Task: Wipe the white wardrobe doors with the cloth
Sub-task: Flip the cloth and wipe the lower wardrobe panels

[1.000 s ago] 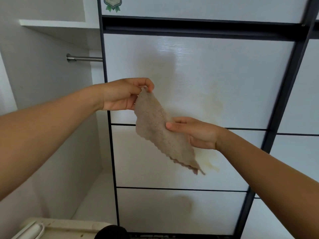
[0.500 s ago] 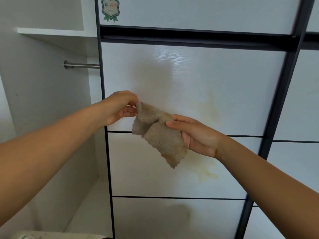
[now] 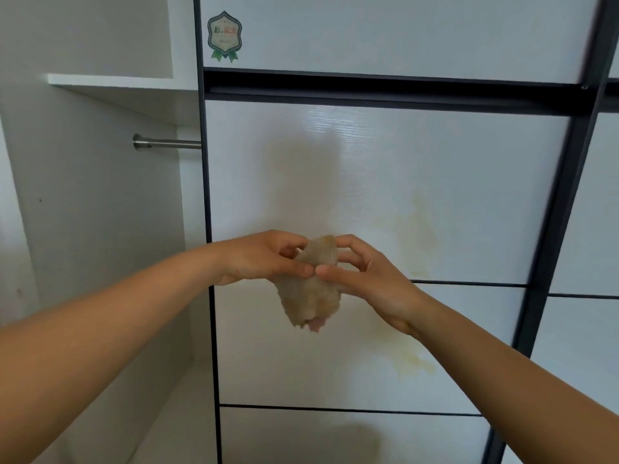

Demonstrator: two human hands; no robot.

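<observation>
One shelf point(image 3: 110, 82), one rail point(image 3: 167, 143): open bay, far left. Left hand point(image 3: 264, 257) pinches cloth point(image 3: 311, 289) at its left edge. Cloth beige, bunched, hanging before white door point(image 3: 452, 155). Right hand point(image 3: 365, 272) pinches its right edge. Yellowish stains point(image 3: 418, 226) on door, right of hands.

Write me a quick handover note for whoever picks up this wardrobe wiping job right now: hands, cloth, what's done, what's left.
Hands: the left hand pinches the cloth from the left, and the right hand pinches it from the right. The thumbs nearly meet in front of it.
Cloth: bunched up and held in the air in front of the white wardrobe door. It does not appear to touch the door.
Done: no wiping shows. There is a yellowish stain on the middle panel and a lower stain on the panel beneath.
Left: press the cloth to the door and wipe the panels, probably the stains first.
</observation>
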